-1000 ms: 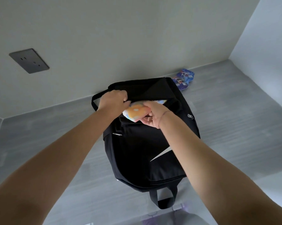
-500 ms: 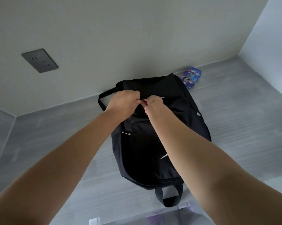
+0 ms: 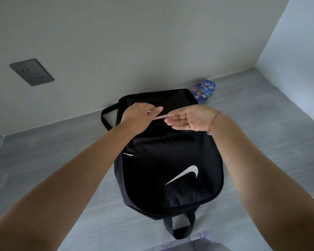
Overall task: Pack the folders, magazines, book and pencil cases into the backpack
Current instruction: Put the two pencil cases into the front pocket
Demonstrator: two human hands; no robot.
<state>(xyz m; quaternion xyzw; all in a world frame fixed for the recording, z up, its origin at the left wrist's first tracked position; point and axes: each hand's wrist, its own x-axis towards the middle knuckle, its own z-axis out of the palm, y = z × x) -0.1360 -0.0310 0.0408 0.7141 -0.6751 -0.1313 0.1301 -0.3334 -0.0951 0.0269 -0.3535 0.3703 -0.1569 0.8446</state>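
A black backpack (image 3: 170, 171) with a white swoosh lies flat on the grey surface, its top end towards the wall. Over that end my left hand (image 3: 139, 116) pinches a thin pink strip (image 3: 159, 117); I cannot tell what the strip belongs to. My right hand (image 3: 190, 119) hovers beside it, palm up, fingers stretched out and apart, the fingertips at the strip's end. A blue printed pencil case (image 3: 205, 89) lies against the wall behind the backpack's right corner. The backpack's contents are hidden.
A dark wall socket (image 3: 31, 72) sits on the wall at the left. Walls close the surface at the back and right. A purple see-through item (image 3: 200, 237) shows at the bottom edge, by the backpack's strap loop (image 3: 181, 227).
The pastel orange pencil case held at the backpack's opening is no longer visible. My right hand has pulled back and opened, palm up. My left hand now pinches a pink strip.
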